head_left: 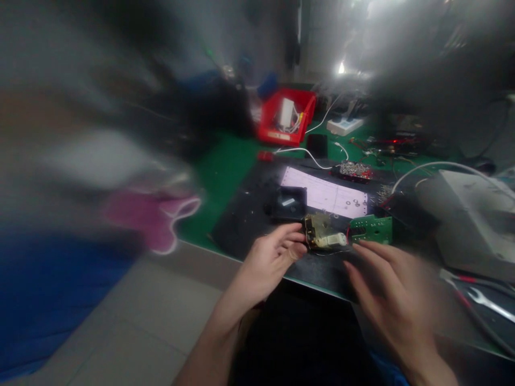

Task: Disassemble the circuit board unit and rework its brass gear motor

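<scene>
My left hand pinches the left edge of a yellowish circuit board, its fingers and thumb closed on that side. A white component lies across the board's lower right part. To its right a green circuit board rests on the black mat, and short red wires show between the two boards. My right hand is at the green board's lower edge, thumb and fingers apart with nothing visible between them. Whether its fingertips touch the green board I cannot tell.
Behind the boards lie a pink sheet with small rings on it and a black square case. A red bin stands farther back. At the right are a pale metal box and a wrench.
</scene>
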The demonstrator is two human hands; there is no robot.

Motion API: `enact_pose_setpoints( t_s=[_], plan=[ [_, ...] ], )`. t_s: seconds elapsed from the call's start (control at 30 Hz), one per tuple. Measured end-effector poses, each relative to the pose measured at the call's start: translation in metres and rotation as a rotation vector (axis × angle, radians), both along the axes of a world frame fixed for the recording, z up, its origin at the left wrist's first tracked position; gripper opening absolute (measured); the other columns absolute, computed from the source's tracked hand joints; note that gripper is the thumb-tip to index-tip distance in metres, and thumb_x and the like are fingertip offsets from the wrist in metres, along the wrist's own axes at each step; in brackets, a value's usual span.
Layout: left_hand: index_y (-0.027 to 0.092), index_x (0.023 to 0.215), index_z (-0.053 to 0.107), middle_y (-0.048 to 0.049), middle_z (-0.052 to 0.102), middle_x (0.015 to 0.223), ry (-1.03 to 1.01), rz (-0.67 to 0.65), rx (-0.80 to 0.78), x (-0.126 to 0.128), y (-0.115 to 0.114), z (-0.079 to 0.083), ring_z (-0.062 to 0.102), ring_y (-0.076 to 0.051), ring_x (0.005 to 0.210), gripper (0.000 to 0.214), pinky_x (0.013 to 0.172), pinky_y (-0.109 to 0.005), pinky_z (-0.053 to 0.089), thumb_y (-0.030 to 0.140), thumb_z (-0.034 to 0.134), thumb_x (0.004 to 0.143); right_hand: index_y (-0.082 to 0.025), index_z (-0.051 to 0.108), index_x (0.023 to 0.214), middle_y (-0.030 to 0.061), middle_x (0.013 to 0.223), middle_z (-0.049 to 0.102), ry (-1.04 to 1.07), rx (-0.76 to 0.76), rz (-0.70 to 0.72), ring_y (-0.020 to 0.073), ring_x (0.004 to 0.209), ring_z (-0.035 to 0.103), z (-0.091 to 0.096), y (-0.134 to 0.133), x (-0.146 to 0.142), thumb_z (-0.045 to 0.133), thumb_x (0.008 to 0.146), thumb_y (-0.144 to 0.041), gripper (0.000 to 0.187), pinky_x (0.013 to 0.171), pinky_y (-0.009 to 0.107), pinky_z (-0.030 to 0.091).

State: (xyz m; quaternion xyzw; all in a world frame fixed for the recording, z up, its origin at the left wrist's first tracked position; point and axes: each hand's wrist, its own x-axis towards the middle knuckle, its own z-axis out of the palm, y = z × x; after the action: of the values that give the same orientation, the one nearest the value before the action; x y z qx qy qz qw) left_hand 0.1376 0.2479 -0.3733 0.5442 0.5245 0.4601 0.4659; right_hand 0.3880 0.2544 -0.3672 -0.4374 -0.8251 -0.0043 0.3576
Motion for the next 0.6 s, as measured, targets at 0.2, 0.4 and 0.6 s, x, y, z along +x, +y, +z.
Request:
enact_pose_setpoints(
  t_s=[0.2,0.4,0.6],
  plan=[
    [0.019,0.104,0.069,-0.0017,0.075,0.088,0.473,0.339,0.748,-0.007,-0.011,0.005,0.070,-0.015,0.079,0.041,0.072,-0.029,0.058,0.036,0.091,0.073,-0.019,0.065,0.123,0.0039,0.123,0.061,0.004,-0.044,-0.073,0.0218,0.111,0.057,-0.008,-0.003,0.001,0.058,0.106,-0.044,0.031,0.095,0.038,0.047],
    [0.020,0.108,0.067,0.0037,0.077,0.086,0.822,0.269,1.001,-0.010,-0.024,0.016,0.073,-0.011,0.078,0.036,0.074,-0.026,0.059,0.021,0.088,0.079,-0.022,0.067,0.118,0.0002,0.118,0.062,-0.010,-0.058,-0.139,0.0198,0.106,0.058,-0.010,-0.007,0.005,0.053,0.108,-0.052,0.035,0.091,0.035,0.047],
    [0.016,0.108,0.066,0.0012,0.078,0.087,0.836,0.245,1.072,-0.010,-0.017,0.015,0.072,-0.012,0.079,0.038,0.072,-0.028,0.059,0.015,0.088,0.077,-0.022,0.065,0.119,0.0007,0.115,0.062,-0.038,-0.004,-0.185,0.0213,0.103,0.060,-0.005,-0.009,0.016,0.054,0.107,-0.053,0.035,0.091,0.036,0.048]
  ],
)
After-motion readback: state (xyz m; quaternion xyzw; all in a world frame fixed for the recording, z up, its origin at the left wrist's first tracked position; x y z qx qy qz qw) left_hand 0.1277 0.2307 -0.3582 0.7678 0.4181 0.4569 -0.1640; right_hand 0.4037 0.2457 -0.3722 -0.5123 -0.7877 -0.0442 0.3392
